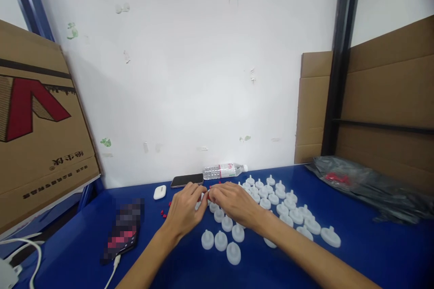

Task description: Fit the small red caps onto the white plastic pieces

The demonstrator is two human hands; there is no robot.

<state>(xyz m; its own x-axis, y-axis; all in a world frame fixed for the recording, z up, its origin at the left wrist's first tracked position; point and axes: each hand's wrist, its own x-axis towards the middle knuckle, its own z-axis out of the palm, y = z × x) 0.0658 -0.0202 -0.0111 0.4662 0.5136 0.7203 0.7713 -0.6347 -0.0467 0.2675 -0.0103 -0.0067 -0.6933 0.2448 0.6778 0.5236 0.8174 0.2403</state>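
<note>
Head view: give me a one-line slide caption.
Left hand and right hand close together over a blue table, near white stemmed discs and small red pieces.

Bottle (222,171) lying beside dark phone (186,180); small white case (159,192) near.

Backed by a patchy white wall (186,76), edged at right by a dark post (343,49), with a blue desk (376,253) below.

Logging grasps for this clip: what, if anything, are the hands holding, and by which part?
A red piece shows between the left hand and right hand, apparently held; which hand grips it, and by which part, cannot be told.
</note>
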